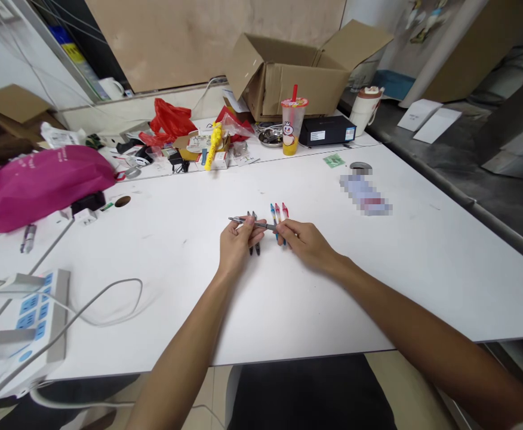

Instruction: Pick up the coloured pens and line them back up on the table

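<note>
Between my two hands a dark, slim pen (pixel 260 225) is held level above the white table. My left hand (pixel 239 239) pinches it near its left end with thumb and fingers. At the other end, my right hand (pixel 304 239) grips it with fingertips. Two black pens (pixel 257 246) lie side by side under my left hand, partly covered by it. A blue pen (pixel 273 212) and two red pens (pixel 285 210) lie just beyond my right hand, which hides parts of them.
A clear cup with a red straw (pixel 292 128), a black box (pixel 328 130) and an open cardboard box (pixel 292 74) stand at the back. To the right lie a tape roll (pixel 360 168) and a blurred packet (pixel 365 194). A power strip (pixel 42 316) with cables and a magenta bag (pixel 42 185) are left.
</note>
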The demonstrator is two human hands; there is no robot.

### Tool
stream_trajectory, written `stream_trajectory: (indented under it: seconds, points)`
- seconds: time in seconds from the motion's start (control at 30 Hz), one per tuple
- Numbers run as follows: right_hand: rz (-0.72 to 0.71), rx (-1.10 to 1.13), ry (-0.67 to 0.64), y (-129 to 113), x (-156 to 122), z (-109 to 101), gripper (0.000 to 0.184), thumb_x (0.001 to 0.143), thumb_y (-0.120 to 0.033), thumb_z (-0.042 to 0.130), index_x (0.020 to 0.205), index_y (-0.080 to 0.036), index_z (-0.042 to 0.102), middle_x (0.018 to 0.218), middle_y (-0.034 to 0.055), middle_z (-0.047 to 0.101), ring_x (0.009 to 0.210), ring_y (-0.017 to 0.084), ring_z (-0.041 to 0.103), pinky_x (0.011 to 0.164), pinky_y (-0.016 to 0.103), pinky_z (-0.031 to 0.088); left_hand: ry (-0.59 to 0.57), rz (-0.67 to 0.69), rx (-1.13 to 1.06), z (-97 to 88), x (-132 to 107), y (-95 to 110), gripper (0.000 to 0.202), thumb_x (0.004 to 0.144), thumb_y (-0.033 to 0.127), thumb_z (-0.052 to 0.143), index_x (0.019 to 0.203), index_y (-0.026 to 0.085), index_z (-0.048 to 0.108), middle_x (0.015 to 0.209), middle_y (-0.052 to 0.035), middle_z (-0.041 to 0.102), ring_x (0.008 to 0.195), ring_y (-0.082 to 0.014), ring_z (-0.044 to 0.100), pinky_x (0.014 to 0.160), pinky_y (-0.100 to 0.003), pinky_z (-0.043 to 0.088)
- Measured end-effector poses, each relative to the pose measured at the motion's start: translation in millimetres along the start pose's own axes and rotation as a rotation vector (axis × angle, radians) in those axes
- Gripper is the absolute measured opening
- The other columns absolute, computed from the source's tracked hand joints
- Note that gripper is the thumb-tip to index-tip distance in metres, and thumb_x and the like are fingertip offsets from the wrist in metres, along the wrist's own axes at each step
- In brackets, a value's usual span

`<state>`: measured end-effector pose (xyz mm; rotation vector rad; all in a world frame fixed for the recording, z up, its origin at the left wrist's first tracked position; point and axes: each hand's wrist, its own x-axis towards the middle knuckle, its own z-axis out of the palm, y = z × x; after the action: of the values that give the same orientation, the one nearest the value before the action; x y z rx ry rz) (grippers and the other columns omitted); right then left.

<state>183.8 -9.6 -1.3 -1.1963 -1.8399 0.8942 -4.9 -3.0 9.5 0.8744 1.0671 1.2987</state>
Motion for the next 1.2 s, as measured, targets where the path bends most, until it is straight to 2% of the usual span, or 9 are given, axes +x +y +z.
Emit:
stream_trajectory:
  seconds: [0.1, 0.23, 0.37, 0.47, 0.6, 0.7, 0.97, 1.1, 1.2]
  points:
    - [0.008, 0.159, 0.033, 3.4, 2.6, 2.5, 0.028, 0.097, -0.051, 0.058, 0.098, -0.024, 0.063, 0.096, 0.0044, 0.071, 0.075, 0.018, 0.061, 0.070, 0.034, 0.050, -0.008, -0.019, -0.005, -0.1, -0.8, -0.5, 0.034, 0.086, 0.043, 0.079, 0.102, 0.016, 0.065, 0.111, -0.0150, 0.079, 0.097, -0.0219, 0.078, 0.084, -0.031, 0.063]
    - [0.043, 0.297, 0.007, 7.3, 5.7, 4.6, 0.029, 0.099, -0.052, 0.056, 0.104, -0.024, 0.059, 0.096, 0.0049, 0.071, 0.075, 0.017, 0.061, 0.072, 0.035, 0.052, -0.010, -0.027, -0.009, -0.4, -0.3, -3.2, 0.035, 0.086, 0.044, 0.079, 0.101, 0.016, 0.065, 0.114, -0.0158, 0.078, 0.099, -0.0234, 0.078, 0.083, -0.032, 0.063]
    - [-0.001, 0.283, 0.118, 11.6, 7.2, 4.9, 0.032, 0.091, -0.047, 0.070, 0.109, -0.024, 0.059, 0.112, 0.0074, 0.069, 0.093, 0.019, 0.063, 0.083, 0.037, 0.052, 0.017, -0.035, -0.016, -0.5, 0.9, -3.9, 0.034, 0.087, 0.044, 0.078, 0.101, 0.016, 0.065, 0.114, -0.0162, 0.078, 0.099, -0.0236, 0.078, 0.082, -0.031, 0.063]
    - [0.052, 0.302, 0.056, 12.6, 7.5, 4.8, 0.030, 0.096, -0.048, 0.062, 0.115, -0.024, 0.058, 0.101, 0.0060, 0.070, 0.082, 0.018, 0.063, 0.077, 0.037, 0.053, 0.035, -0.033, 0.001, -0.4, 0.9, -3.1, 0.033, 0.087, 0.044, 0.078, 0.100, 0.016, 0.066, 0.114, -0.0158, 0.078, 0.098, -0.0232, 0.078, 0.081, -0.031, 0.062]
    - [0.007, 0.269, 0.095, 12.0, 7.7, 5.4, 0.032, 0.093, -0.043, 0.067, 0.119, -0.025, 0.058, 0.110, 0.0069, 0.068, 0.096, 0.021, 0.064, 0.089, 0.040, 0.052, 0.048, -0.038, 0.001, -0.5, 0.5, -3.1, 0.031, 0.088, 0.042, 0.077, 0.101, 0.016, 0.066, 0.113, -0.0153, 0.078, 0.097, -0.0226, 0.078, 0.080, -0.031, 0.063]
    - [-0.004, 0.256, 0.093, 11.6, 7.7, 6.0, 0.032, 0.094, -0.041, 0.064, 0.121, -0.026, 0.057, 0.102, 0.0050, 0.066, 0.095, 0.021, 0.063, 0.088, 0.041, 0.052, 0.051, -0.040, 0.003, -0.6, 0.8, -4.4, 0.031, 0.088, 0.042, 0.077, 0.102, 0.016, 0.067, 0.113, -0.0155, 0.078, 0.096, -0.0228, 0.078, 0.080, -0.032, 0.063]
    - [-0.005, 0.236, 0.082, 9.7, 6.8, 7.6, 0.037, 0.091, -0.038, 0.069, 0.125, -0.025, 0.058, 0.108, 0.0064, 0.066, 0.103, 0.022, 0.064, 0.099, 0.045, 0.049, 0.045, -0.054, 0.004, -0.2, 2.8, -6.4, 0.032, 0.090, 0.041, 0.076, 0.104, 0.014, 0.066, 0.111, -0.0163, 0.079, 0.094, -0.0219, 0.079, 0.076, -0.029, 0.063]
    - [0.030, 0.237, 0.068, 6.4, 6.5, 6.1, 0.025, 0.094, -0.041, 0.065, 0.112, -0.025, 0.066, 0.111, 0.0072, 0.070, 0.103, 0.023, 0.065, 0.092, 0.044, 0.052, 0.049, -0.056, 0.009, 0.3, 2.3, -5.9, 0.031, 0.091, 0.041, 0.074, 0.101, 0.013, 0.067, 0.111, -0.0166, 0.079, 0.094, -0.0214, 0.079, 0.074, -0.027, 0.063]
    - [-0.017, 0.207, 0.117, 2.8, 6.7, 3.4, 0.017, 0.091, -0.039, 0.068, 0.100, -0.025, 0.070, 0.105, 0.0054, 0.070, 0.099, 0.023, 0.064, 0.082, 0.040, 0.053, 0.061, -0.080, 0.002, 0.7, 2.7, -5.0, 0.036, 0.089, 0.046, 0.076, 0.098, 0.012, 0.069, 0.109, -0.0183, 0.078, 0.096, -0.0227, 0.079, 0.076, -0.028, 0.064]
